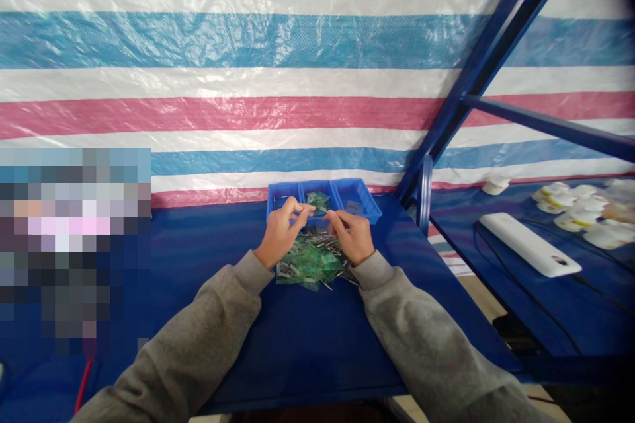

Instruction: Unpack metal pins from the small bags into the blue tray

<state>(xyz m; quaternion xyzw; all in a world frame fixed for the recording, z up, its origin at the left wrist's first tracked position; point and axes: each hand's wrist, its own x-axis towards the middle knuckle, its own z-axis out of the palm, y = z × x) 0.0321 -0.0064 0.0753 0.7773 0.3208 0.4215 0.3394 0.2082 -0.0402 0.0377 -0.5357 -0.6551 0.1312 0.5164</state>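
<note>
My left hand is closed in a pinch above the left side of a pile, and what its fingertips hold is too small to name. Facing it, my right hand is also pinched, its fingertips a short gap away; its contents cannot be made out. Beneath both hands lie green-tinted clear plastic bags mixed with thin metal pins. Just behind stands a blue tray with three compartments. Small green bags lie in the middle one, and a few clear pieces show in the right one.
The blue table meets a striped plastic sheet at the back. A blue metal frame rises at the right. Beyond it, another table holds a white device, cables and several white rolls. The far left is pixelated.
</note>
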